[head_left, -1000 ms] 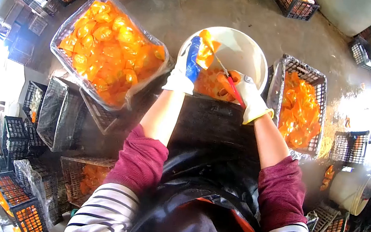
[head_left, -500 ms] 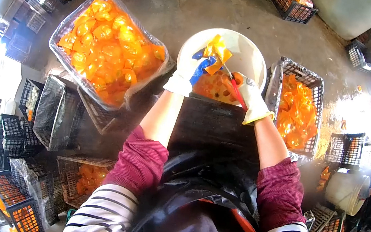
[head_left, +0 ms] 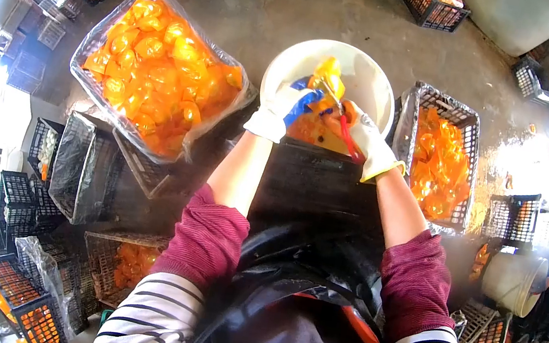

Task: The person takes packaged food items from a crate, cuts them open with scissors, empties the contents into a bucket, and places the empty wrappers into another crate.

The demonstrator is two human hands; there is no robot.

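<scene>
Two gloved hands are observed, both over the mouth of one white bucket point(head_left: 369, 79). The left hand point(head_left: 278, 113), in one white glove with blue at the fingers, is closed and grips one orange piece point(head_left: 331, 73). That piece is held above the far half of the bucket's opening. The right hand point(head_left: 370, 141), in one white glove with a yellow cuff, is closed around one red-handled tool point(head_left: 349, 139). The tool's single visible metal end points up and left toward the piece; contact between the two cannot be confirmed. More orange pieces lie low in the bucket, too many and too blurred to count.

Two filled crates flank the bucket. On the left stands one plastic-lined crate point(head_left: 199, 137), tilted in view and heaped with dozens of orange pieces. On the right stands one black crate point(head_left: 459, 102), with plastic along its near-bucket side and orange pieces within, overlapping and not countable.

One black apron point(head_left: 314, 193) covers the person's front; two maroon sleeves point(head_left: 210, 240) end short of the gloves. One pale tub point(head_left: 509, 284) lies on its side at the lower right.
</scene>
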